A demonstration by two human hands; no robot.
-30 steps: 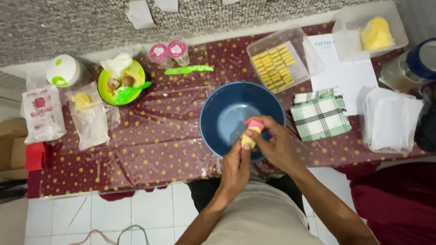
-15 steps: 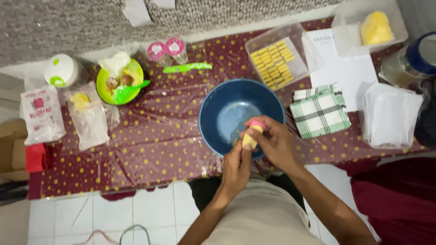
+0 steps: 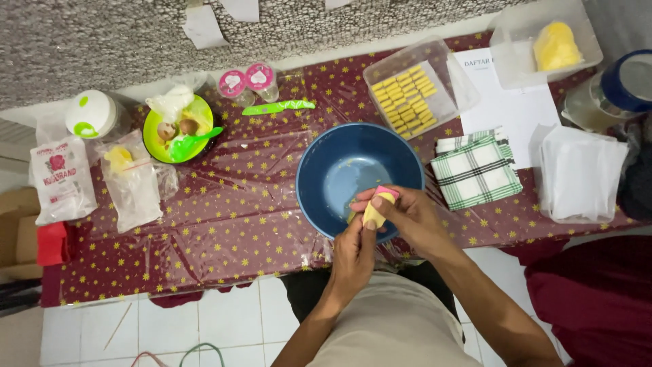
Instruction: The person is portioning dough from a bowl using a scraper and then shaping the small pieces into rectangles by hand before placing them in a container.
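Both hands have drifted slightly lower-left over the blue bowl (image 3: 339, 170), frame centre. Right hand (image 3: 411, 219) and left hand (image 3: 353, 253) together pinch a yellow-pink scraper (image 3: 375, 206) at the near rim; checked cloth (image 3: 475, 168) alongside.

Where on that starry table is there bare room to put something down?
The widest bare patch of cloth lies between the plastic bags and the blue bowl. A smaller one sits between the green knife and the bowl. The right end is crowded: checked towel, paper, tubs.
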